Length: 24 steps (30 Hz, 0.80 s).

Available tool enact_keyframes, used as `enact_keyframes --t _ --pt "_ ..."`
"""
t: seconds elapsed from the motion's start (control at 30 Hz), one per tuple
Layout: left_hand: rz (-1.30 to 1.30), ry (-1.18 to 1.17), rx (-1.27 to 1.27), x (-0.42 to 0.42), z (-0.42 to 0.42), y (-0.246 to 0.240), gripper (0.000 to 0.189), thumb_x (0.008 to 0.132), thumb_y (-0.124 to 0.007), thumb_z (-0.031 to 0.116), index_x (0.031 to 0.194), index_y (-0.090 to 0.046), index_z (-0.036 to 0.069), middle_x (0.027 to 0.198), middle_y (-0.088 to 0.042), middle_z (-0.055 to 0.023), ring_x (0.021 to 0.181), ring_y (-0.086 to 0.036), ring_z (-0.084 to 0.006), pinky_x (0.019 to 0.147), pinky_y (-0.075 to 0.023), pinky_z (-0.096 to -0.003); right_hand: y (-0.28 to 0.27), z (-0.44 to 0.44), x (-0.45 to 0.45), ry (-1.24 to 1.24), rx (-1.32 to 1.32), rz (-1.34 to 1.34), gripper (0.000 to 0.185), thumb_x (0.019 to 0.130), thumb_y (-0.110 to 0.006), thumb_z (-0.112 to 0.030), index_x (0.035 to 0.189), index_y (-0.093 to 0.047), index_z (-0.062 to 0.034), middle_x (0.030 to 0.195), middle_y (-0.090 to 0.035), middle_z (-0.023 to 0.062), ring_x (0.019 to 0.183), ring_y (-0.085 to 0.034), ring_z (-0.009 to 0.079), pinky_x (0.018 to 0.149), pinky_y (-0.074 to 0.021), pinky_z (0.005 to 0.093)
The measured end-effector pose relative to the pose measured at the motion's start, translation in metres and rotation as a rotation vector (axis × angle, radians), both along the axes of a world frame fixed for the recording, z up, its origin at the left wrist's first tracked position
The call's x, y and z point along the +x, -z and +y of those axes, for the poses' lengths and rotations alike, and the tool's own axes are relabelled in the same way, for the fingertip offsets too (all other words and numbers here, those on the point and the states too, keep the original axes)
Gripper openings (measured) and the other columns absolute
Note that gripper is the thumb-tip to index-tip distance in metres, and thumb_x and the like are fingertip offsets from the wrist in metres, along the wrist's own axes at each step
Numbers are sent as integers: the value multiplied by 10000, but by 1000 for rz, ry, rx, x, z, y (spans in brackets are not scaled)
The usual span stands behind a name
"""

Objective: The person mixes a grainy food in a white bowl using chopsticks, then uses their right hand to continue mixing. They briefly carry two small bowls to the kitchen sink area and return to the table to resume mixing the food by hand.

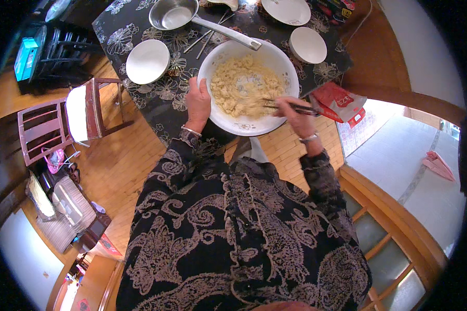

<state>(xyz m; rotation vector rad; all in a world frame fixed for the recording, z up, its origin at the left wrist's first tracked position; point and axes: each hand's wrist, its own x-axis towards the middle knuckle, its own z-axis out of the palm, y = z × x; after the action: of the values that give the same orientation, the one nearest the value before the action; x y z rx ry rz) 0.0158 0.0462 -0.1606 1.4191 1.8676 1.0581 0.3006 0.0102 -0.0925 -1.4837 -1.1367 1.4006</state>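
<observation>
A wide white basin stands at the table's near edge, holding a crumbly yellowish dough mixture. My left hand grips the basin's left rim, thumb over the edge. In my right hand is a pair of dark chopsticks, their tips down in the mixture on the right side. The mixture around the tips looks blurred. Some bare basin bottom shows at the middle of the mixture. The long handle of a steel saucepan reaches over the basin's far rim.
A white plate lies left of the basin, with metal chopsticks behind it. At the right are a white bowl and another plate. A red and white bag sits by the table's right edge. A wooden chair stands left.
</observation>
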Motion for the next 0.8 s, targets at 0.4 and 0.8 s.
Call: enact_keyframes --t 0.4,0.8 --pt "11 -4 21 -1 -1 -1 211 1023 -493 249 1094 -507 51 813 -649 -267 787 -628 -485 611 -465 -536 -24 -14 17 220 85 -32 166 950 -625 -104 1020 -695 28 928 -705 97 731 -712 177 648 -567 272" --pt "27 2 18 -3 0 2 227 1023 -483 270 1094 -505 55 825 -649 -265 804 -622 -488 627 -472 -543 12 26 -56 -227 485 -180 119 922 -647 -87 979 -712 -5 799 -723 87 739 -690 182 699 -529 298"
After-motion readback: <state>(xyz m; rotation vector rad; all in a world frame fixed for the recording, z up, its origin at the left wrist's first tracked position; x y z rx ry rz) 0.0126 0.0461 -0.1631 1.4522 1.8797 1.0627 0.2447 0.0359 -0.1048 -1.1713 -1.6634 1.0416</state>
